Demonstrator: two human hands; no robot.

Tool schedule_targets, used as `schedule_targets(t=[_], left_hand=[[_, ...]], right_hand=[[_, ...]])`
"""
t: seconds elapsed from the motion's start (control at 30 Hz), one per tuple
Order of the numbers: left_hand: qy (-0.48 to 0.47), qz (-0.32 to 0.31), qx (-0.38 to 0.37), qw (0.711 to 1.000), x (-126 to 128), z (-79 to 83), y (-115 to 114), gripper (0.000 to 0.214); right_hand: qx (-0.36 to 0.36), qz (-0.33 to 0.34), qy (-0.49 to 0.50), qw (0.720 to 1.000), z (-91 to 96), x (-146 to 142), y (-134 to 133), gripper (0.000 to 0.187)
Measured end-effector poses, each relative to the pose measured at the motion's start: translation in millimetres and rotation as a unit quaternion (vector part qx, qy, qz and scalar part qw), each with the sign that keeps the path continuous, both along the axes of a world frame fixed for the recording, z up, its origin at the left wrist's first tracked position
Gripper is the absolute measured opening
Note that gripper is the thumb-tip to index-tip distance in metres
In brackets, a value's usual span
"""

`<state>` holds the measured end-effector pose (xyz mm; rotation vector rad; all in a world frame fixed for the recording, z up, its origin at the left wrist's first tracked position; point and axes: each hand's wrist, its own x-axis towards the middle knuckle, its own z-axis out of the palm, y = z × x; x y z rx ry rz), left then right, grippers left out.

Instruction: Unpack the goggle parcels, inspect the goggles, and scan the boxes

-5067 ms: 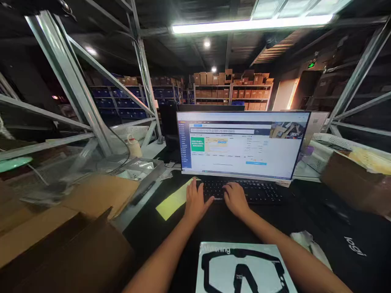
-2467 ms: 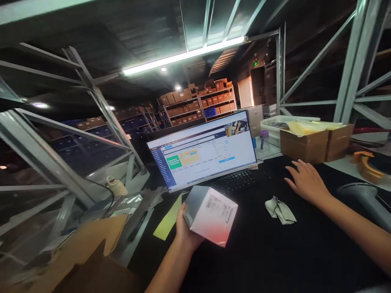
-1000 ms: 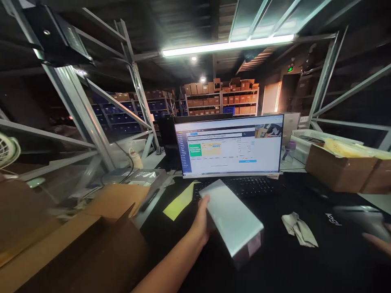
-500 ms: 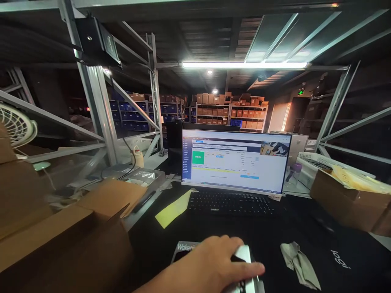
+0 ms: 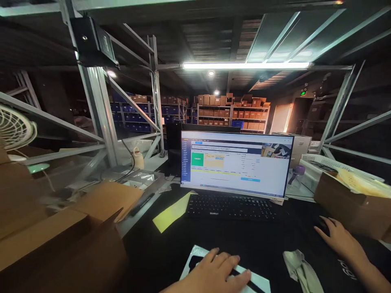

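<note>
My left hand (image 5: 214, 272) lies flat, fingers spread, on top of a white product box (image 5: 259, 281) with a black print, at the near edge of the black desk mat (image 5: 250, 240). My right hand (image 5: 339, 240) rests on a dark mouse (image 5: 322, 226) at the right of the mat, fingers curved over it. A black keyboard (image 5: 230, 206) lies ahead of both hands, under a lit monitor (image 5: 235, 162).
An open cardboard carton (image 5: 61, 240) fills the left foreground. A yellow sheet (image 5: 171, 211) lies left of the keyboard, a crumpled cloth (image 5: 301, 268) between my hands, a brown box (image 5: 351, 207) at right. Metal racking frames both sides; a fan (image 5: 15, 130) is at far left.
My left hand lifted the white box, turned it over, then set it down flat on the mat. My right hand left the keyboard and has come to the mouse.
</note>
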<state>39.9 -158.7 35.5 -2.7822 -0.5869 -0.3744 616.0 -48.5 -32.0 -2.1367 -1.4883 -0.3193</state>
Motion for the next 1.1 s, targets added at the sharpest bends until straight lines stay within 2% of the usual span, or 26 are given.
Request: schedule_targets(t=[0.1,0.23,0.43,0.53,0.77,0.93,1.1], left_hand=[[-0.005,-0.001,0.022,1.000,-0.7,-10.1,6.4,0.058],[-0.008,0.004,0.020,1.000,1.0,-10.5,2.9,0.058],[0.013,0.007,-0.085,0.996,0.5,3.9,-7.0,0.073],[0.012,0.016,-0.111,0.994,-0.1,6.8,-8.4,0.075],[0.025,0.019,-0.139,0.990,2.0,11.2,-7.2,0.075],[0.021,0.011,-0.145,0.989,1.2,15.7,-7.5,0.072],[0.020,0.012,-0.127,0.992,-1.8,7.2,-7.0,0.076]], right_hand=[[0.031,0.024,0.024,0.999,-7.1,5.6,3.7,0.065],[0.034,0.048,0.022,0.998,-9.9,9.3,2.8,0.059],[-0.008,0.012,-0.006,1.000,-6.3,3.2,-6.4,0.058],[-0.020,-0.003,-0.018,1.000,-3.7,-1.6,-12.6,0.056],[-0.047,-0.025,-0.048,0.997,-2.0,-4.2,-16.5,0.068],[-0.088,-0.031,-0.047,0.995,-0.5,-2.2,-19.1,0.064],[-0.093,-0.037,-0.042,0.994,0.7,-2.6,-19.5,0.059]])
